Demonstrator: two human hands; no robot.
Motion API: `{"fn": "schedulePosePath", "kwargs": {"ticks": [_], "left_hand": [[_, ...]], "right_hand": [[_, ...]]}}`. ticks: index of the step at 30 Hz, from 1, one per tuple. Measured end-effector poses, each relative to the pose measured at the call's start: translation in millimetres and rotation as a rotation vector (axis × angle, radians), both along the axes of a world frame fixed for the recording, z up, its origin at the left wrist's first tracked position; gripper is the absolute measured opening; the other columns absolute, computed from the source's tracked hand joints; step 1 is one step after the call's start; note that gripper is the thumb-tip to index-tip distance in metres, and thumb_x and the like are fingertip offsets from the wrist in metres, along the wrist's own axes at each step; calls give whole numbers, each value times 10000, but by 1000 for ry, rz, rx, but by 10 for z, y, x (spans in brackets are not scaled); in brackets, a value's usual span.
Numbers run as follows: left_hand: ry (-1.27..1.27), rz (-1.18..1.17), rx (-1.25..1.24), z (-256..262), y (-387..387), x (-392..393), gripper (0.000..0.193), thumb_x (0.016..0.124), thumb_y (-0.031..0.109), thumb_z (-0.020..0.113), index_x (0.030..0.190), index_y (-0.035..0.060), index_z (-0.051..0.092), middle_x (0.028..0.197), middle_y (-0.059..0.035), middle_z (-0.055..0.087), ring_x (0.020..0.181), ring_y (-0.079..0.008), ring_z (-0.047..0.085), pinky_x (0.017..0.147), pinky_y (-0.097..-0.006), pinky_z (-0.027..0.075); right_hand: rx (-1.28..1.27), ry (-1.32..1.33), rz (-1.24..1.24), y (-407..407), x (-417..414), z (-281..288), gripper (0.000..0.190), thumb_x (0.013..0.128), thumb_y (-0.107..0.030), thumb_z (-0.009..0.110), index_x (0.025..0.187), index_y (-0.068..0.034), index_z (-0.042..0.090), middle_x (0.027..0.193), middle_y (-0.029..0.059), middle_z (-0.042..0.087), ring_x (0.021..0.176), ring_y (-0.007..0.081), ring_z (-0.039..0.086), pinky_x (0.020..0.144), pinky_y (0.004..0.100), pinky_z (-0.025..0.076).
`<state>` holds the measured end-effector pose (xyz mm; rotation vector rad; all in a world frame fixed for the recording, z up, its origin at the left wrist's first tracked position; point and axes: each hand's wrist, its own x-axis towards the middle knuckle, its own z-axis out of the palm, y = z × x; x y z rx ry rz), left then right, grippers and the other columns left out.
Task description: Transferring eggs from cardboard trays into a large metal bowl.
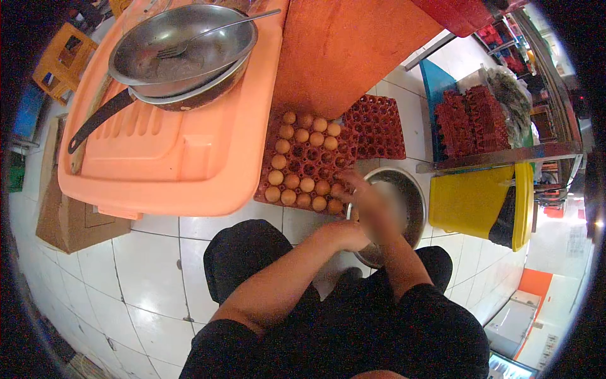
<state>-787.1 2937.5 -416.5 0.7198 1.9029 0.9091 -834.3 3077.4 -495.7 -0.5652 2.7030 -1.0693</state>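
Note:
My right hand [376, 203], blurred, reaches over a metal bowl [417, 201] on the floor. Its fingers extend left to the edge of a dark red egg tray [307, 154], close to a brown egg [338, 190]; contact is unclear. Near the bowl's left rim is my left hand [355, 236], its fingers hidden, so its hold cannot be seen. Brown eggs fill part of the tray, with bare hollows in the middle. Behind it lies another red tray [378, 125] with no eggs visible. Most of the bowl's inside is hidden by my hands.
An orange plastic lid [208, 199] at left bears a steel bowl [208, 42] with a fork [173, 49], stacked on a black-handled pan [102, 118]. Stacked red trays [473, 123] stand on a shelf at right, above a yellow bin [468, 201]. A cardboard box [90, 230] stands at left.

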Motion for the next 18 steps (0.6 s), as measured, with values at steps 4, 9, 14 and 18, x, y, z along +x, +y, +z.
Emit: {"fn": "schedulePosePath", "kwargs": {"ticks": [4, 9, 14, 18], "left_hand": [[-24, -14, 31, 39, 69, -3, 485, 790, 302, 432, 1031, -110, 516, 994, -279, 570, 938, -369, 572, 829, -434, 440], [-74, -12, 58, 234, -61, -40, 496, 794, 300, 433, 1073, -107, 487, 1018, -282, 560, 957, -369, 564, 846, -435, 432], [-15, 26, 70, 233, -72, -8, 501, 803, 318, 442, 1076, -99, 488, 1026, -271, 562, 966, -362, 562, 857, -427, 428], [-39, -35, 3, 120, 33, -19, 489, 804, 323, 439, 1052, -92, 508, 1018, -267, 567, 965, -355, 564, 859, -421, 429]], "right_hand": [[431, 206, 283, -46, -80, -170, 492, 806, -376, 561, 1219, -130, 456, 1147, 132, 483, 1006, 327, 494, 838, 394, 440], [516, -78, 287, -153, -112, -139, 455, 822, -297, 537, 1235, -131, 442, 1113, 158, 477, 1012, 329, 473, 853, 421, 410], [354, -28, 408, -42, -167, -134, 421, 814, -201, 552, 1212, -108, 454, 1122, 131, 485, 1006, 331, 480, 862, 418, 407], [273, -68, 386, -18, -171, -141, 388, 795, -123, 571, 1172, -100, 484, 1090, 123, 525, 1010, 316, 497, 879, 400, 402]]}}
